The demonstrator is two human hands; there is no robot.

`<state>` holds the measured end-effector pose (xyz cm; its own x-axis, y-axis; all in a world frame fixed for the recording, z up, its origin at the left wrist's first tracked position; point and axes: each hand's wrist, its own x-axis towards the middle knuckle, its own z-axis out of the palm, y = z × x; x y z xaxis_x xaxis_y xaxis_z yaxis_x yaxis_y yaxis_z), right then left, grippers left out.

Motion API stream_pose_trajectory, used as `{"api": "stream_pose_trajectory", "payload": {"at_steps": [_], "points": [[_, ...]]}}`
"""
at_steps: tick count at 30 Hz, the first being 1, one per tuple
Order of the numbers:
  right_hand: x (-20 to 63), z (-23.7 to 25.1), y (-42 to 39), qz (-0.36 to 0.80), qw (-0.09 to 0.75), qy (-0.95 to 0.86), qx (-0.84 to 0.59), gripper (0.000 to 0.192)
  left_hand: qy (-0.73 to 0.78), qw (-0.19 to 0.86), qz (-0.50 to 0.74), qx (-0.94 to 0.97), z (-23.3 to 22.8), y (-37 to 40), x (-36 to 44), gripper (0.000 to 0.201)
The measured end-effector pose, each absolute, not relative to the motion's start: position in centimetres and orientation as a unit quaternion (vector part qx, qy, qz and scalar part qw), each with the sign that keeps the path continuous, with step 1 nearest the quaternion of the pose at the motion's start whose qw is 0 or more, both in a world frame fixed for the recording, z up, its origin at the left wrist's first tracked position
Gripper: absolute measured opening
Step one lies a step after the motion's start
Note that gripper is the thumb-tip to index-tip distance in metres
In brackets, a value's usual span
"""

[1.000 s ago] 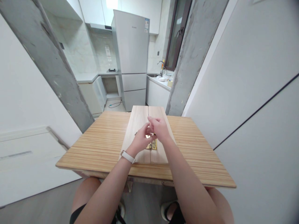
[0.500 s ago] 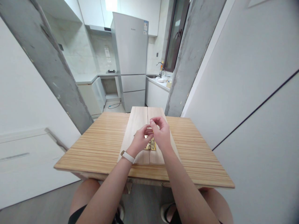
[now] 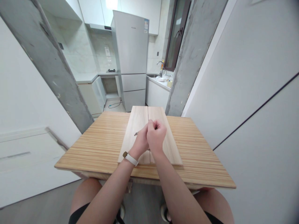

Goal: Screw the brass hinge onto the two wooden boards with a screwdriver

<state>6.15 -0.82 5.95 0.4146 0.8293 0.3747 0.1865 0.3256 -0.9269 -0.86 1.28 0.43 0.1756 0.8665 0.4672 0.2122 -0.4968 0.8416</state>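
Two pale wooden boards (image 3: 137, 118) lie side by side on the table, with a narrow seam between them. My right hand (image 3: 157, 135) is closed with its fingers curled, above the seam. It overlaps my left hand (image 3: 141, 140), which wears a white-strapped watch (image 3: 130, 158) at the wrist. The left fingers are mostly hidden behind the right hand. Whatever the right fingers hold, if anything, cannot be made out. A few small screws (image 3: 135, 134) lie on the left board, beside my left hand. The brass hinge on the seam is covered by my hands.
The striped wooden table (image 3: 201, 149) extends to both sides of the boards. Beyond it stand a tall silver refrigerator (image 3: 132, 46) and a sink counter with a faucet (image 3: 160, 67). A white panel (image 3: 252, 93) rises close on the right.
My hands have come together, the right moving slightly left and curling closed over the left. The brass hinge that showed below them is now hidden, while the screws on the left board show more clearly.
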Motion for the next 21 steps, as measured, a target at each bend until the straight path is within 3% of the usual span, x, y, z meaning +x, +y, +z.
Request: {"api": "stream_pose_trajectory", "payload": {"at_steps": [3, 6, 9, 13, 17, 21], "points": [[8.1, 6.3, 1.0, 0.355, 0.603, -0.540, -0.467, 0.049, 0.349, 0.364, 0.523, 0.687, 0.4, 1.2, -1.2, 0.045], [10.1, 7.1, 2.9, 0.520, 0.478, -0.615, -0.351, 0.055, 0.314, 0.438, 0.520, 0.662, 0.0, 1.8, -1.3, 0.037], [11.6, 7.9, 4.2, 0.592, 0.412, -0.630, -0.287, 0.060, 0.283, 0.476, 0.507, 0.660, -0.1, 2.3, -1.2, 0.032], [12.0, 7.5, 4.2, 0.564, 0.464, -0.613, -0.302, 0.054, 0.299, 0.446, 0.506, 0.675, 0.3, 2.3, -1.2, 0.039], [11.1, 6.3, 2.0, 0.422, 0.601, -0.590, -0.337, 0.026, 0.354, 0.393, 0.517, 0.673, 0.4, 1.9, -1.2, 0.043], [9.1, 6.1, -1.4, 0.311, 0.640, -0.561, -0.423, 0.020, 0.404, 0.304, 0.526, 0.684, 0.3, 1.7, -1.0, 0.028]]}}
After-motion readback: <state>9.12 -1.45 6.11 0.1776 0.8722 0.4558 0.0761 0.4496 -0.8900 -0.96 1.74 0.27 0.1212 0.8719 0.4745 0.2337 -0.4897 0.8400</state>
